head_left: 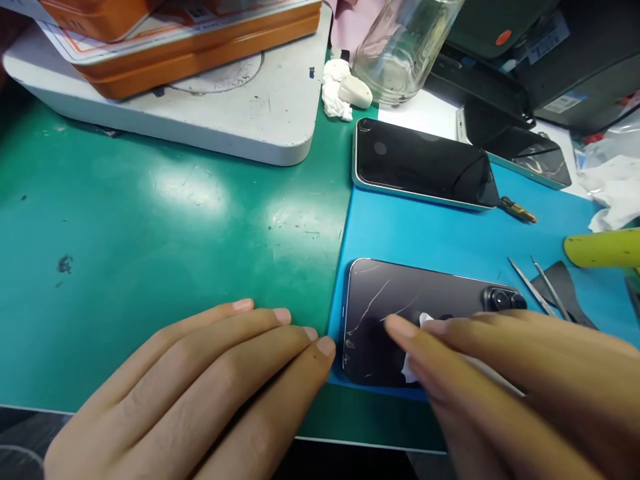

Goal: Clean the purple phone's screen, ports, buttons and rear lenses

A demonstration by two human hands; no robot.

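Observation:
A dark smartphone (373,300) lies with its back facing up on the blue mat, its camera lenses at the right end. Thin light lines cross its back near the left end. My right hand (515,380) is over the phone, fingers closed on a white tissue (410,371) that touches its back; most of the tissue is hidden and the hand is slightly blurred. My left hand (210,387) lies flat on the green mat with fingers stretched out. Its fingertips end just beside the phone's left edge, and it holds nothing.
Behind lies another phone (425,160), screen up, with a third phone (530,157) farther right. Tweezers (533,283) and a yellow cylinder (605,249) are at the right. A glass jar (400,53) and a white slab (280,127) bearing orange boxes (200,57) stand at the back.

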